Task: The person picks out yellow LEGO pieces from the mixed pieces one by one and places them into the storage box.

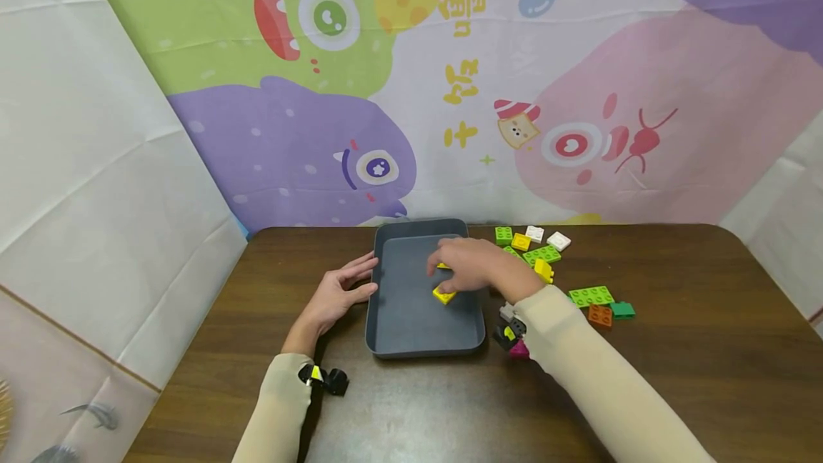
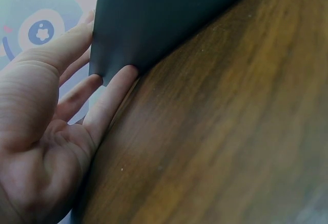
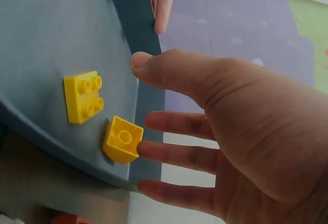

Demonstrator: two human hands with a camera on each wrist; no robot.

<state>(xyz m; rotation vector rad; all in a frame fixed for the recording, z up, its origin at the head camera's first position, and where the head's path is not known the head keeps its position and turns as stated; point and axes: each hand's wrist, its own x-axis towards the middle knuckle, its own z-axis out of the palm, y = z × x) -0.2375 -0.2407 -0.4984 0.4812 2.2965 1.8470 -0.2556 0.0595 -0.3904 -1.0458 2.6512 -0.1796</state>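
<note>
A dark grey tray (image 1: pixel 411 331) lies on the wooden table. My left hand (image 1: pixel 331 299) rests its fingertips against the tray's left wall, fingers fairly straight. Over the tray's right half is my right hand (image 1: pixel 472 263), its fingers spread and gripping nothing. Two yellow toy bricks lie in the tray below it. The studded yellow brick (image 3: pixel 84 97) sits studs up. The other yellow brick (image 3: pixel 123 139) shows its hollow underside, with a fingertip of the right hand right at its edge in the right wrist view.
Right of the tray lie loose bricks: a long green brick (image 1: pixel 591 296), an orange-brown brick (image 1: pixel 601 316), a teal brick (image 1: pixel 622 311), a white brick (image 1: pixel 559 241) and several more. A magenta brick (image 1: pixel 519 349) is partly hidden by the right wrist. A printed cloth (image 1: pixel 450 184) hangs behind the table.
</note>
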